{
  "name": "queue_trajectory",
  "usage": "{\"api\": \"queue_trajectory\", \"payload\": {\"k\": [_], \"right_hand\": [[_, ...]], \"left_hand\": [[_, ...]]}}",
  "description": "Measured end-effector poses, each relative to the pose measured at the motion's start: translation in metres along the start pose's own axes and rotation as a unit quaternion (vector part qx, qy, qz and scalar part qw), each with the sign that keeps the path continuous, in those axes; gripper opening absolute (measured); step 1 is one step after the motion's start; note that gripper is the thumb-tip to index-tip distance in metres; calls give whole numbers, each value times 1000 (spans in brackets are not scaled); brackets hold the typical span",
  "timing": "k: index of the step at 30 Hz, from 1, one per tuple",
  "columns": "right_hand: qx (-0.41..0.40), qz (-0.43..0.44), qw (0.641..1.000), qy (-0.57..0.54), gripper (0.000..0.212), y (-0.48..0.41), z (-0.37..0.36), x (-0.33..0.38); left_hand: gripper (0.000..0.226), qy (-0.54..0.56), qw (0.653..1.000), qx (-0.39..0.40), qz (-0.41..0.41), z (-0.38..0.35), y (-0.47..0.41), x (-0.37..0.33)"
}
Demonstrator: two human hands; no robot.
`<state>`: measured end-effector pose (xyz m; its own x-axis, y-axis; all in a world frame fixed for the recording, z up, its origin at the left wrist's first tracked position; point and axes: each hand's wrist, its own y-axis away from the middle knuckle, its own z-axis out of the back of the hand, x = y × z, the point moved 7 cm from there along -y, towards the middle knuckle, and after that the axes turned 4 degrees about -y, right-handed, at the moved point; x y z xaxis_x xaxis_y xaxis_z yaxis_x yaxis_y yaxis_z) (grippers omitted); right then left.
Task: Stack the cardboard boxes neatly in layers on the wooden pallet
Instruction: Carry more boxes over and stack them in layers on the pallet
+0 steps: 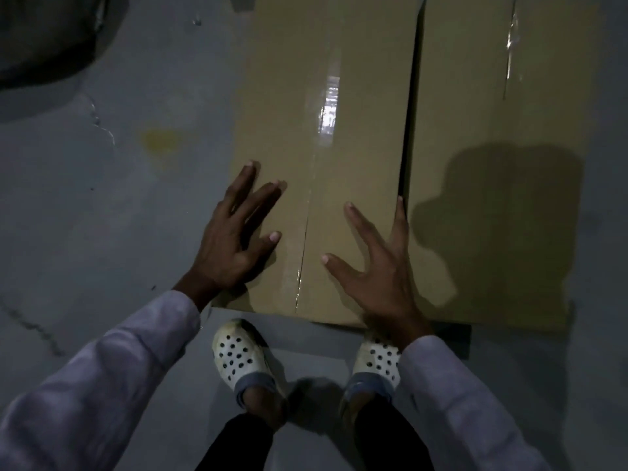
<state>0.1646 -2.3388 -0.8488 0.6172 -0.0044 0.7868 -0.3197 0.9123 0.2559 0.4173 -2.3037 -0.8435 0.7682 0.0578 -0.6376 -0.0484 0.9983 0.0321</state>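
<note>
Left hand (pixel 234 232), fingers straight and splayed wide, rests across the left edge of a tan, tape-sealed cardboard box (pixel 326 130); right hand (pixel 377 263), equally splayed, rests on its top, outermost fingertip at the dark gap (pixel 410 124) before a second tan cardboard box (pixel 503 96). Judged step: seating this box against its neighbour, next calling for a rightward push to close the gap; no wooden pallet shows.

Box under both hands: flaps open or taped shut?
Shut. The left box has its top flaps lying flat and meeting at the middle seam, with glossy clear tape running along it.
</note>
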Motion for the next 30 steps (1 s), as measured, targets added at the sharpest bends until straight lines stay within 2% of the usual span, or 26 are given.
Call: {"api": "queue_trajectory", "payload": {"k": [4,8,12,17,20,25,30], "right_hand": [[2,-25,1000,11,89,16,20,39],[23,-1,1000,-1,94,37,55,124],[85,48,995,16,98,61,105,252],[169,162,971,43,89,98,154,430],[217,214,952,34,81,128,170,522],[268,280,922,26,74,188,149,665],[319,346,882,36,69,239,75,774]], "left_hand": [[70,12,1000,13,25,45,14,-32],[78,18,997,6,81,133,42,-77],[97,63,973,-76,207,260,91,-139],[83,93,941,-165,280,410,174,-219],[81,88,918,-232,309,489,226,-258],[88,59,877,-335,341,600,325,-285],[97,65,820,-406,397,666,426,-251]]}}
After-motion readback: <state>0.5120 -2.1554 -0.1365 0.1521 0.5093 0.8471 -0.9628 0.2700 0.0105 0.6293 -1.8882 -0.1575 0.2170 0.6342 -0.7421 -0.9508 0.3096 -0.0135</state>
